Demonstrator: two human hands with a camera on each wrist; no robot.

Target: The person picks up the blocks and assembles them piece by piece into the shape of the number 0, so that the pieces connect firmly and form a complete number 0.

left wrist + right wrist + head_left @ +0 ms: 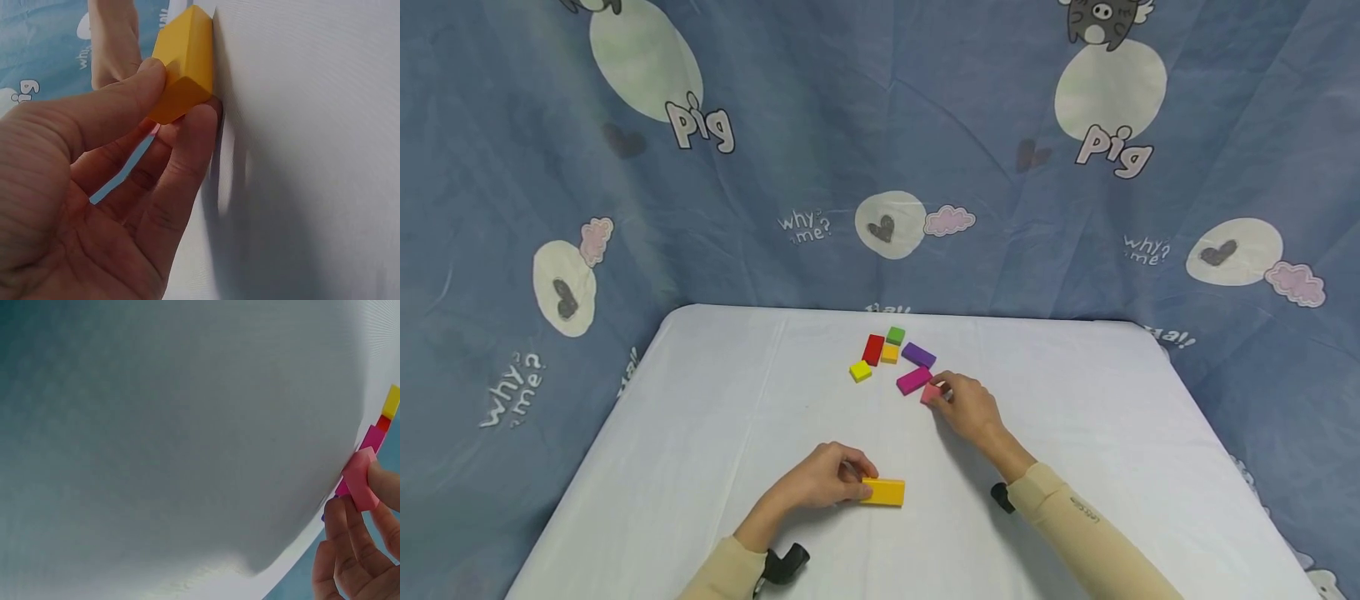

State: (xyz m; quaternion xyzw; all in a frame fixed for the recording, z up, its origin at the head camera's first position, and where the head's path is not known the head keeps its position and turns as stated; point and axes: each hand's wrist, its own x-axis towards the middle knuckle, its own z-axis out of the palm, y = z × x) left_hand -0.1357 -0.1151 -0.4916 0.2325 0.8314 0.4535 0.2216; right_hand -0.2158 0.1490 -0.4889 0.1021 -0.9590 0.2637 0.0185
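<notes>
My left hand (pixel 831 477) pinches one end of a long yellow-orange block (pixel 886 492) at the front middle of the white table. In the left wrist view, thumb and fingertips grip that block (pixel 184 65) close to the cloth. Farther back and to the right, my right hand (pixel 967 407) holds a small pink block (pixel 929 394) between thumb and fingers. The right wrist view shows the pink block (pixel 361 480) in those fingertips. Right beside it lies a magenta block (pixel 913 381), and a purple block (pixel 918 355) lies just behind.
Near the table's far side lie a red block (pixel 872 350), a green block (pixel 895 336), a small orange block (pixel 889 354) and a bright yellow block (pixel 861 371). A blue printed curtain (pixel 880 150) hangs behind the white table (pixel 760 417).
</notes>
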